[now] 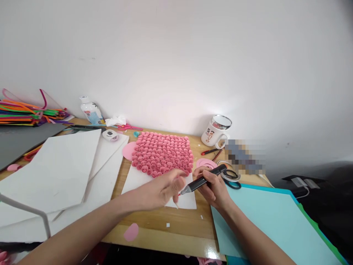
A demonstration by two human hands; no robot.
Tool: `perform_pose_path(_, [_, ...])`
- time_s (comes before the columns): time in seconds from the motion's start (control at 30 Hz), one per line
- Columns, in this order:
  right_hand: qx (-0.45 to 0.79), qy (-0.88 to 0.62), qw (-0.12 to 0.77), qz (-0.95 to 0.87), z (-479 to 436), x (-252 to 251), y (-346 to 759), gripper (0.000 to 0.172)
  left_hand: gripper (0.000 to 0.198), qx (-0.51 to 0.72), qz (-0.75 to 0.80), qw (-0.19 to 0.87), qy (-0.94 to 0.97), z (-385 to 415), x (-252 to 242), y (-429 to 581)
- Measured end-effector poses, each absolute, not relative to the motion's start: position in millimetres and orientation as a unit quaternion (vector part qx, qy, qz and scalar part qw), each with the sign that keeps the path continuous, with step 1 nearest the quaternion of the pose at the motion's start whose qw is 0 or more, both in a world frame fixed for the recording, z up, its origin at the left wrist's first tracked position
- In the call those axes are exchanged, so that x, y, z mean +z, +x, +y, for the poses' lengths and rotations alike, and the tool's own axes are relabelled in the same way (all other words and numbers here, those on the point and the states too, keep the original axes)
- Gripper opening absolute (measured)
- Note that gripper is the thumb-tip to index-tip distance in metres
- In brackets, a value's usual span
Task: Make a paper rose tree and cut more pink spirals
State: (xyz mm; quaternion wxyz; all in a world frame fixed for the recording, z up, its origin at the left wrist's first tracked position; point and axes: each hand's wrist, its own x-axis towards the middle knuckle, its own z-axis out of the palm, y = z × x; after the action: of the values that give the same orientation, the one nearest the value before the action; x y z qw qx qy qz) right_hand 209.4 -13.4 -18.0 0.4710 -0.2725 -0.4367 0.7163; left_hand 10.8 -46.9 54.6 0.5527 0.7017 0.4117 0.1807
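- Near the front edge of the wooden table (193, 241), a pink paper piece (131, 232) lies flat, with a small white scrap (168, 225) to its right.
- Over the table's middle, the right hand (213, 186) pinches a black marker (202, 180) between thumb and fingers; its grey end points down and left.
- The left hand (168, 187) is just beside that grey end, fingers partly curled; blur makes it impossible to tell whether it pinches anything.
- Light blue paper (270, 217) covers the front right corner, and large white sheets (49, 169) spread across the left side.
- Beyond the hands, rows of pink paper roses (162, 152) sit on a white backing sheet (135, 182).
- Along the back edge, left to right: colourful pipe cleaners (35, 114), a white bottle (92, 111), a white mug (209, 134).
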Motion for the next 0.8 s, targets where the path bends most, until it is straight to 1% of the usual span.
perform_pose_path(0.03, [0.723,-0.271,0.466,-0.433,-11,-18,210,0.029,0.068,0.193,0.452,0.495,0.716,-42,57,5])
perform_pose_path(0.07, [0.729,-0.270,0.457,-0.432,-9,-19,212,0.031,0.064,0.219,0.504,0.416,0.725,-37,61,-2])
perform_pose_path(0.1, [0.736,-0.268,0.446,-0.433,-8,-20,213,0.033,0.057,0.266,0.565,0.314,0.716,-30,67,-8])
perform_pose_path(0.17, [0.748,-0.263,0.422,-0.438,-6,-22,215,0.037,0.039,0.406,0.644,0.085,0.642,-14,82,-20])
perform_pose_path(0.2, [0.753,-0.259,0.409,-0.444,-5,-24,215,0.040,0.030,0.497,0.640,-0.014,0.586,-6,92,-24])
perform_pose_path(0.23, [0.757,-0.256,0.397,-0.452,-5,-25,216,0.043,0.024,0.574,0.613,-0.067,0.539,2,103,-28])
perform_pose_path(0.3, [0.757,-0.247,0.378,-0.473,-6,-28,216,0.048,0.021,0.699,0.528,-0.098,0.471,15,124,-30])
perform_pose_path(0.37, [0.745,-0.235,0.367,-0.504,-7,-31,215,0.047,0.020,0.739,0.481,-0.061,0.468,21,138,-27])
perform_pose_path(0.4, [0.735,-0.231,0.366,-0.522,-8,-32,215,0.044,0.016,0.731,0.473,-0.033,0.491,21,141,-25])
perform_pose_path(0.43, [0.723,-0.232,0.366,-0.538,-9,-31,215,0.039,0.011,0.688,0.472,0.009,0.551,19,141,-23])
perform_pose_path(0.47, [0.711,-0.236,0.364,-0.553,-9,-30,216,0.034,0.008,0.610,0.473,0.063,0.632,15,138,-21])
perform_pose_path(0.53, [0.690,-0.249,0.354,-0.580,-11,-23,217,0.026,0.013,0.379,0.458,0.187,0.782,6,122,-23])
perform_pose_path(0.6, [0.670,-0.255,0.327,-0.615,-12,-16,220,0.024,0.018,0.195,0.413,0.271,0.847,-5,100,-30])
perform_pose_path(0.67, [0.645,-0.261,0.294,-0.655,-11,-11,224,0.024,0.016,0.093,0.419,0.286,0.857,-15,78,-39])
perform_pose_path(0.8, [0.617,-0.296,0.260,-0.681,-10,-18,228,0.026,0.018,-0.023,0.405,0.253,0.878,-29,47,-46])
